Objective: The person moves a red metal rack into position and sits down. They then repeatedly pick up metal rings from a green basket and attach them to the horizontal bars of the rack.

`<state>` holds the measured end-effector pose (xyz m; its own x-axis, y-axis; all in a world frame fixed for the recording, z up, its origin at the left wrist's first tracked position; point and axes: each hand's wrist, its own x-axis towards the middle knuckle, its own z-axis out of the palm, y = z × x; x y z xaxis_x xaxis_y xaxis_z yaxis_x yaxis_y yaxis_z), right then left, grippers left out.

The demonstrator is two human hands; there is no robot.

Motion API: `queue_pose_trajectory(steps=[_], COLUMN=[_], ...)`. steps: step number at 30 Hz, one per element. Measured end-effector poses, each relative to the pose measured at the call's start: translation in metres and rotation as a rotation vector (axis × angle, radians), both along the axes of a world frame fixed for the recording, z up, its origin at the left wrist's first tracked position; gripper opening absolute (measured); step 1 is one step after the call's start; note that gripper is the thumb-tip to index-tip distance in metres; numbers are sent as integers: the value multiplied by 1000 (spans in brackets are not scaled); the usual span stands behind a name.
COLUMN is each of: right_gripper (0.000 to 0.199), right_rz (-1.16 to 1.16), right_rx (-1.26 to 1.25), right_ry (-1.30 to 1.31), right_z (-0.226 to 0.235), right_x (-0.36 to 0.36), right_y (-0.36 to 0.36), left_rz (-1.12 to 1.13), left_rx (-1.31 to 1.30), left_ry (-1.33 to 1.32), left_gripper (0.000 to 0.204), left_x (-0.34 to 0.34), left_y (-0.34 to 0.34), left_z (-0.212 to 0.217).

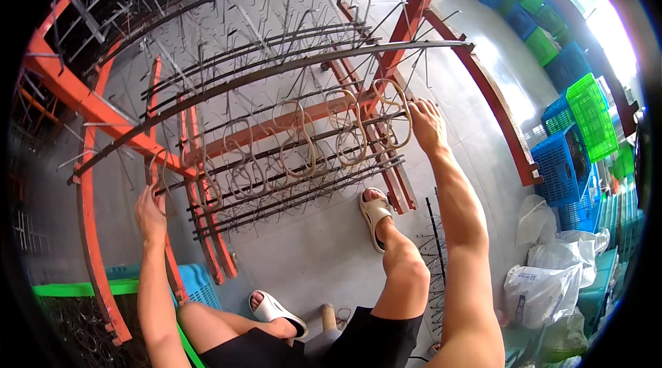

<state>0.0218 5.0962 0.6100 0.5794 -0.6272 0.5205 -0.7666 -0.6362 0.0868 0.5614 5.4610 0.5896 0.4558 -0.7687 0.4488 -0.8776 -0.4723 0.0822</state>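
An orange-red metal rack (pixel 89 102) with dark bars and many wire hooks stands in front of me. Several beige, figure-eight shaped loops (pixel 298 140) hang on the hooks along the lower bars. My right hand (pixel 426 123) reaches up to the rightmost beige loop (pixel 394 109), fingers touching its right side. My left hand (pixel 150 213) is raised at the rack's left end, fingers closed around a thin wire hook (pixel 160 173) on the lower bar. My legs and two light slippers (pixel 374 215) show below.
Stacked blue and green plastic crates (pixel 576 137) line the right side. White and clear plastic bags (pixel 545 285) lie at the lower right. A blue crate (pixel 200 285) and a green-rimmed crate of wire parts (pixel 76 313) sit at the lower left. Grey concrete floor (pixel 324 251) lies underfoot.
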Motion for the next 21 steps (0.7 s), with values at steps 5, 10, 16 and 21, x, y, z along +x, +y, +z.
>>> queue_pose_trajectory(steps=[5, 10, 16, 21], right_gripper=[13, 27, 46, 21], right_rz=[-31, 17, 308, 212], right_rx=[121, 471, 1046, 928], right_ry=[-10, -596, -1753, -1924], right_z=[-20, -8, 140, 206], right_x=[6, -7, 38, 37], right_y=[-20, -25, -5, 13], left_rz=[118, 43, -173, -127], left_rx=[-386, -974, -1096, -1243], left_ry=[591, 1309, 1650, 1998], left_gripper=[29, 40, 60, 26], left_x=[-3, -49, -43, -61], left_y=[11, 4, -13, -72], left_z=[10, 91, 163, 202])
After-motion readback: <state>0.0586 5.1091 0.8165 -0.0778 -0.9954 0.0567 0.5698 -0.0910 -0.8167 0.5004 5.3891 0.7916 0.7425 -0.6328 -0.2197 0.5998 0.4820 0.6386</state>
